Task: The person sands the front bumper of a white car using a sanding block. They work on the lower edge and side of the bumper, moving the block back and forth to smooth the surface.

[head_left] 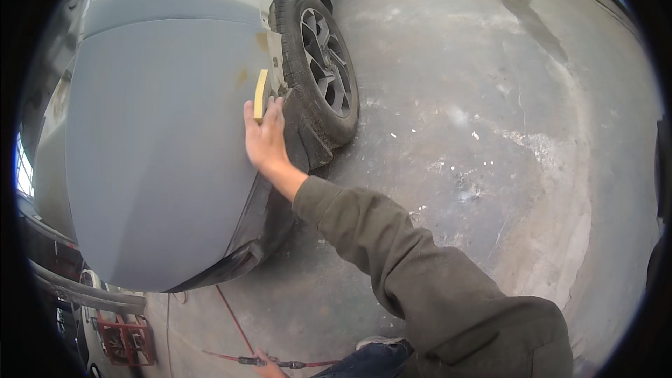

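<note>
- Right hand (264,141): thumb and fingers closed about a yellow block (260,94), held at the grey panel near its right edge, just left of the wheel (323,63).
- Left hand (268,367): at the near edge of view, partly cut off; fingers around a red hose (234,316) at its dark fitting (290,364).
- Surface: large grey panel (154,119) of a vehicle, matt and smooth-looking; paler band along its far side; darker shading at the near left. Yellow-brown smudges (241,76) lie just left of and beyond the block.
- Dark trim (245,257) along the panel's near right edge.
- Floor (434,63): grey concrete, worn, right of the vehicle. Dark stain (521,7) far right; scattered white specks (476,136) nearer; pale scuffed strip further right.
- Room: red metal frame (126,341) near left; bright window (24,168) at the left rim.
</note>
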### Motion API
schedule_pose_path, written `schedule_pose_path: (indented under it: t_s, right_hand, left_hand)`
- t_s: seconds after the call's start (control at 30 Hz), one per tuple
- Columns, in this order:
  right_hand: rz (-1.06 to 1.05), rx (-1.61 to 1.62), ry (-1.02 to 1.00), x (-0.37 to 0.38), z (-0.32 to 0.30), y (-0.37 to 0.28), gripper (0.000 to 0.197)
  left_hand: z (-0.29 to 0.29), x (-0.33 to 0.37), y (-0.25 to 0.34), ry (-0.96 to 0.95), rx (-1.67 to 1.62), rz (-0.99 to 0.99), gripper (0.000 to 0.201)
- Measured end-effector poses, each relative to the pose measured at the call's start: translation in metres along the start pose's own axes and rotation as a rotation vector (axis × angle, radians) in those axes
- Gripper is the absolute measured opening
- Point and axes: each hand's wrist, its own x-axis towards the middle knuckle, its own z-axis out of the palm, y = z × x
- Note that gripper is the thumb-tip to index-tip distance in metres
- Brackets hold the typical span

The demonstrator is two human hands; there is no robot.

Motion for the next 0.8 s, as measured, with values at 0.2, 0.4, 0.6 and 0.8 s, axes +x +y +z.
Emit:
schedule_pose_path:
  t_s: [0.2,0.4,0.6,0.8]
  right_hand:
    - [-0.055,-0.138,0.056,-0.002,0.006,0.004,0.088]
    - [-0.144,-0.092,0.04,-0.077,0.024,0.013,0.085]
    - [0.109,0.013,0.072,0.018,-0.005,-0.009,0.089]
    - [0.001,-0.055,0.025,-0.033,0.009,0.003,0.092]
  left_hand:
    - [-0.029,0.009,-0.026,0.034,0.304,0.049,0.051]
    - [-0.02,0.02,-0.035,0.019,0.239,0.037,0.036]
    - [-0.024,0.021,-0.035,-0.032,0.067,0.035,0.026]
    - [-0.009,0.009,-0.01,-0.022,0.059,-0.022,0.026]
